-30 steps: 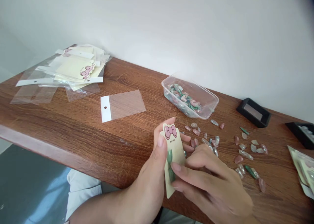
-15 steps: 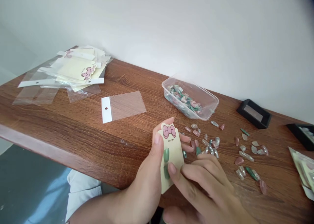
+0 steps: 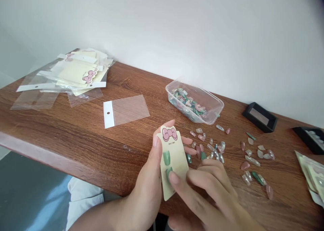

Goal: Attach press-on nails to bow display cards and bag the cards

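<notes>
So that the card [image 3: 172,160] stays still, the left hand [image 3: 144,180] grips it while the half-open right hand [image 3: 210,197] touches a green false nail [image 3: 168,173].

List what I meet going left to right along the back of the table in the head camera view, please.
Stack of cards and clear bags, single clear bag with white header, clear plastic box of press-on nails, black case, second black case.

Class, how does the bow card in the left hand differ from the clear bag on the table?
The card is cream with a pink bow; the bag is see-through with a white strip. The card is held up; the bag lies flat. Both are thin and oblong.
</notes>
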{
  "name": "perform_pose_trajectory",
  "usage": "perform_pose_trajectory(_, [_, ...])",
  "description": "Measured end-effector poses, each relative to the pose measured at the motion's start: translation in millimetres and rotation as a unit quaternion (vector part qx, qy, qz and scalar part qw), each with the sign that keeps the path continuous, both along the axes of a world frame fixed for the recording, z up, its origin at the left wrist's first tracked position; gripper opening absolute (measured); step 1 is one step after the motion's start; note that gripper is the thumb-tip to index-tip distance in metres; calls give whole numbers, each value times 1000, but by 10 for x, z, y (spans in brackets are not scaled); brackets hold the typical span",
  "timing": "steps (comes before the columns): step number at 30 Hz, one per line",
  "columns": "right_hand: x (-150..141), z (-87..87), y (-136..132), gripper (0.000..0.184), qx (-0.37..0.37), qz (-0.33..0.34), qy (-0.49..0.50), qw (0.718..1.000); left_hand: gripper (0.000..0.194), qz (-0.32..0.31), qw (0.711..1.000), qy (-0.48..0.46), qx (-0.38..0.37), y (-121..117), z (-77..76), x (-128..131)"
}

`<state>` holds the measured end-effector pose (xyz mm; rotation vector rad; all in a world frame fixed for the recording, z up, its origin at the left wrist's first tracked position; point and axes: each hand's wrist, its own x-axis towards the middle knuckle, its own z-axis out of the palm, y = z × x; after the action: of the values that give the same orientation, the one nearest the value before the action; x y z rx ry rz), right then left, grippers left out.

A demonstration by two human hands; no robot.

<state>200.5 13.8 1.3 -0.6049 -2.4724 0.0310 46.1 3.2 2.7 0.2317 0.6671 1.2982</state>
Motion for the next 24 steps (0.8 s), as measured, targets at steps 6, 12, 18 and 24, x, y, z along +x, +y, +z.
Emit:
perform_pose_trajectory(6, [-76, -141, 3, 46, 0, -10, 55, 998, 59, -36, 999, -21, -28, 9, 11, -16])
perform_pose_trajectory(12, [-30, -243, -34, 52, 9, -14, 95, 995, 59, -2, 999, -39, -32, 7, -19, 22])
perform_pose_trajectory(18, [-69, -259, -25, 50, 1, -20, 97, 995, 62, -41, 995, -79, -42, -29, -3, -39])
perform_pose_trajectory(24, [-122, -114, -1, 36, 21, -39, 55, 998, 71, -34, 992, -103, -69, -39, -5, -40])
